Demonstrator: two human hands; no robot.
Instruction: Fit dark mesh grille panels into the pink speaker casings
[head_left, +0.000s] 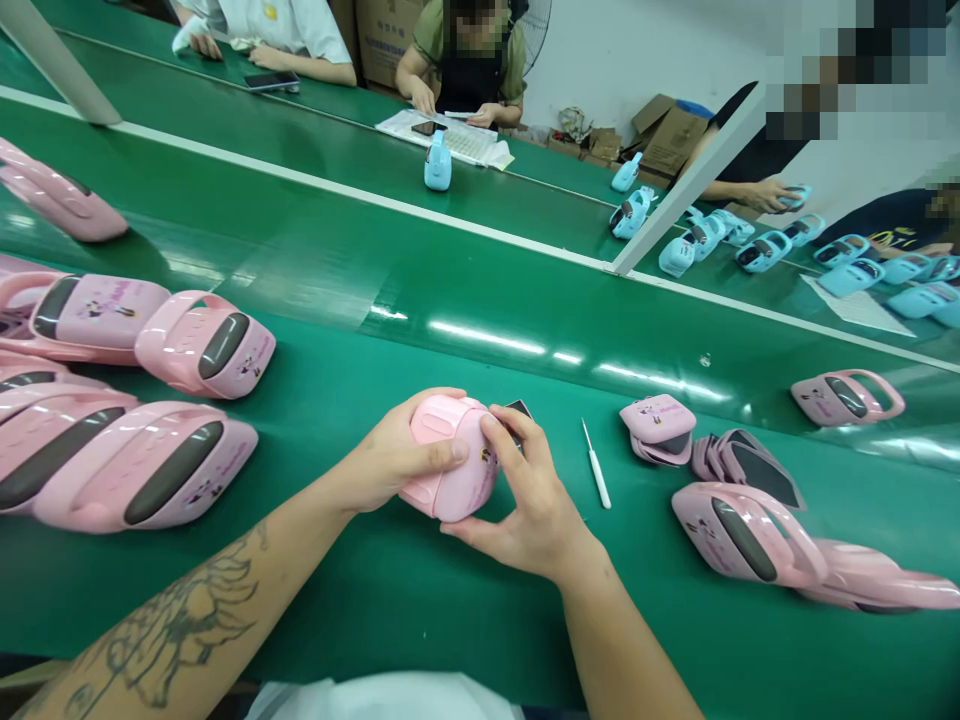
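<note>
Between my two hands, above the green table, is a pink plastic housing (459, 470) with rounded ends and a small printed figure on its side. My left hand (409, 450) wraps its left side, the thumb lying across the front. On the right, my right hand (529, 490) grips the printed end, with fingers at the top and thumb below. A dark-faced piece (517, 410) shows partly behind my right fingers; the rest of it is hidden. A white-handled screwdriver (598, 470) lies just right of my right hand.
Pink handled housings (150, 465) crowd the left side, and more (739, 535) lie at right beside loose pink covers (660, 420). Beyond a white rail (322, 190), blue housings (765, 250) stand near other people. A slanted post (690, 175) rises from the rail.
</note>
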